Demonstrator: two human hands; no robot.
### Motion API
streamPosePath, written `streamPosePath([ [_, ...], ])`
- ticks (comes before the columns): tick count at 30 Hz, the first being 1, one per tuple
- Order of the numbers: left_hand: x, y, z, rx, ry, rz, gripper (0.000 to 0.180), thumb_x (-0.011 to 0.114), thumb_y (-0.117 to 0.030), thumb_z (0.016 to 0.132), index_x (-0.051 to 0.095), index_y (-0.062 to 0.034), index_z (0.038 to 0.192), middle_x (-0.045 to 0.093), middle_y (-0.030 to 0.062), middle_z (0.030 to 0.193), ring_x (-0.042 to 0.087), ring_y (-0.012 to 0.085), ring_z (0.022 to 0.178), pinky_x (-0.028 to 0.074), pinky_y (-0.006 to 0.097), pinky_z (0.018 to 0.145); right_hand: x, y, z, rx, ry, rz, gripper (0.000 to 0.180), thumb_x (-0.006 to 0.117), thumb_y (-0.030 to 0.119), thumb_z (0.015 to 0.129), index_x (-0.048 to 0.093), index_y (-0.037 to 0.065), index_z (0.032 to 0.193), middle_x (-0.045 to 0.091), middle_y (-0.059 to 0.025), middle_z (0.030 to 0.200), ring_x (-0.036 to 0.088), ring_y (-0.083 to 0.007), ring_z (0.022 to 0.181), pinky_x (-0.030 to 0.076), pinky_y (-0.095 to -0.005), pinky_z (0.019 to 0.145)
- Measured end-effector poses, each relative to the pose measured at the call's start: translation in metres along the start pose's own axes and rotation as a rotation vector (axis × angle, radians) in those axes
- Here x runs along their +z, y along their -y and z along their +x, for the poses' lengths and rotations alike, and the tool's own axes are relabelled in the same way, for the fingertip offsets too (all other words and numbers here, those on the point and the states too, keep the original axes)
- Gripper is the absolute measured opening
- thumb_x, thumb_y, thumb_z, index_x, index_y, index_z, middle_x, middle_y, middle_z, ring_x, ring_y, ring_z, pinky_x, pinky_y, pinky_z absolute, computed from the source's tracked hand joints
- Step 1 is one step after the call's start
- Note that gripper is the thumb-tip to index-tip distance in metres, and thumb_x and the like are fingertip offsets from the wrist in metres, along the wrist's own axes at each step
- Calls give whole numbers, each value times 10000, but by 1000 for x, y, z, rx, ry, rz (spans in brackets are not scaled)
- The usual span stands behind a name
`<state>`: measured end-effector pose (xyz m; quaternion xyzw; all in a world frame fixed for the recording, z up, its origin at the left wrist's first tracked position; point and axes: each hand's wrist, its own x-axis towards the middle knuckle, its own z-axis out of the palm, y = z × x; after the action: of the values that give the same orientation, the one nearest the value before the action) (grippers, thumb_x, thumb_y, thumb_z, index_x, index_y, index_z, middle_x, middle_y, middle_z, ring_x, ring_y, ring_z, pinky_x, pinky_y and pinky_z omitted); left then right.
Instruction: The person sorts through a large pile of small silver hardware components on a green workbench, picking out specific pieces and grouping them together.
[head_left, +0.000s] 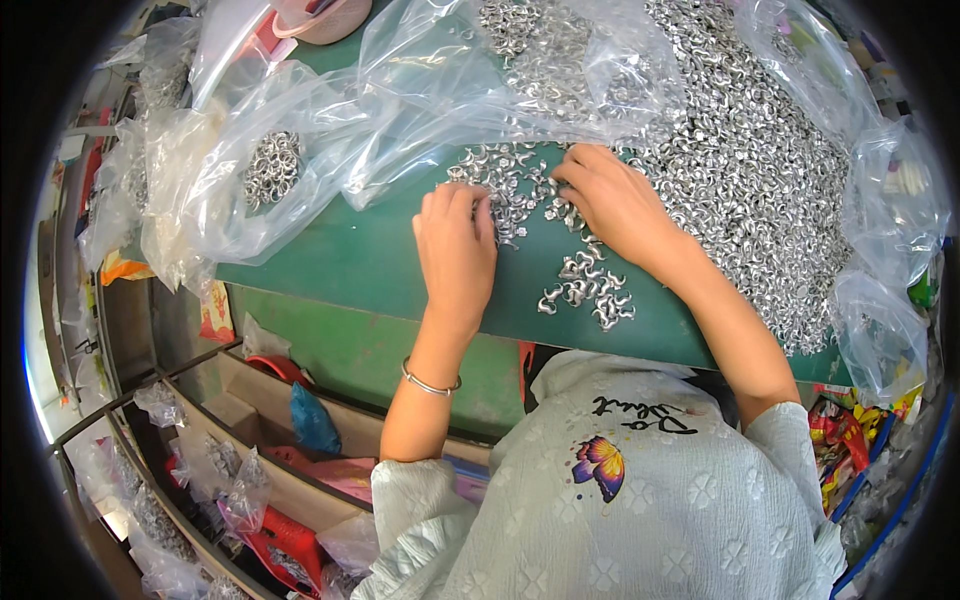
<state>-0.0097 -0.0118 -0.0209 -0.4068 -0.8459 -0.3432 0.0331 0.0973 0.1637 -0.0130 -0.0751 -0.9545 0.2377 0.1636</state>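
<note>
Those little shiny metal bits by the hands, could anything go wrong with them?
Maybe. A small cluster of metal pieces lies close to the near edge of the green table, so a brush from the right hand could knock some off. The left hand could also mix sorted pieces back into the big pile.

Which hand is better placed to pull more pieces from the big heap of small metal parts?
Probably the right hand. It rests at the edge of the big heap, fingertips on the parts. The left hand lies farther from the heap, over the thin scatter on the green table.
</note>
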Motion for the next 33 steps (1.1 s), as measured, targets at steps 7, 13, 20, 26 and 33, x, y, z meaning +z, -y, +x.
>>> streamPosePath([
  [7,-4,-11,-3,-33,-97,23,204,652,-36,851,629,-52,1052,576,106,1060,536,290,976,405,391,822,14,3,22,-26,-80,-39,103,630,53,784,627,25,883,613,-103,874,627,-323,869,515,-418,737],
  [13,-17,-9,-15,-53,-22,54,214,646,-21,852,627,-44,1064,577,115,1058,540,297,980,402,389,831,29,4,42,-96,-50,-185,131,626,16,727,625,13,858,627,-134,872,622,-328,902,510,-399,754],
  [20,-12,-34,-54,-66,49,-285,249,604,57,846,623,-4,1088,601,172,1097,584,341,1007,456,388,898,-28,12,-22,25,232,119,105,673,85,808,625,13,869,590,-110,883,581,-306,915,492,-395,791],
  [26,8,-61,-66,57,201,-321,323,539,101,844,596,29,1154,586,172,1194,547,356,1092,429,413,951,-41,21,-48,52,184,192,151,678,76,806,657,22,945,562,-82,937,554,-275,935,479,-385,807],
  [33,10,-66,-76,27,158,-374,302,556,83,855,608,13,1144,583,167,1182,550,342,1073,427,407,925,-39,19,-75,21,141,113,174,679,56,800,656,25,970,564,-72,939,549,-266,928,462,-369,817],
])
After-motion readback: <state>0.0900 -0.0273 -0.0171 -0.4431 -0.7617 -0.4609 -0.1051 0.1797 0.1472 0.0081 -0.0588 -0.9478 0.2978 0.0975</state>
